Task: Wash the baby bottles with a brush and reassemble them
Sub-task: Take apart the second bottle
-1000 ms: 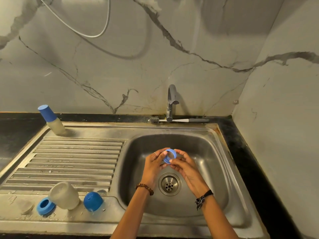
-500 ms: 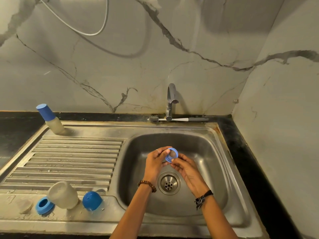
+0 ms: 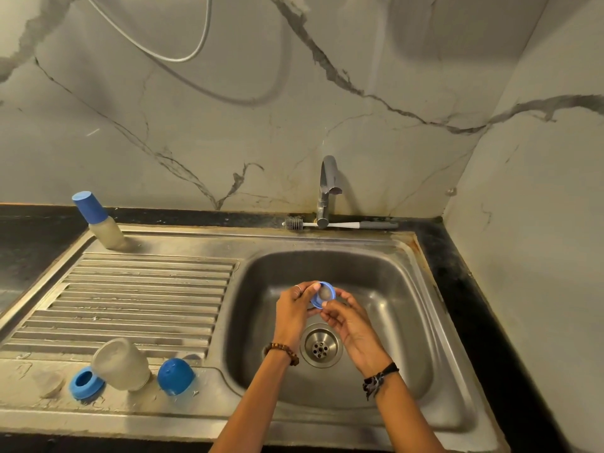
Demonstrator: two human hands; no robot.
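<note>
Over the sink basin (image 3: 385, 289) both hands hold a blue bottle ring (image 3: 322, 294) with a pale teat seated in it. My left hand (image 3: 294, 308) grips its left rim; my right hand (image 3: 346, 317) pinches its lower right edge. On the drainboard's front lies a frosted bottle body (image 3: 121, 364), mouth down, between a blue collar (image 3: 85, 382) and a blue dome cap (image 3: 175, 376). A pale disc (image 3: 52, 385) sits at the far left. An assembled bottle with a blue cap (image 3: 98, 220) stands at the back left. The brush (image 3: 327, 224) lies behind the tap.
The tap (image 3: 327, 188) rises at the back of the sink, spout over the basin. The drain (image 3: 321, 348) is below my hands. A ribbed drainboard (image 3: 137, 295) fills the left. A black counter (image 3: 457, 273) borders the sink; a marble wall stands close on the right.
The ring has turned in my hands and shifted slightly up and right; the pale teat now fills its opening. My right hand's fingers moved under it.
</note>
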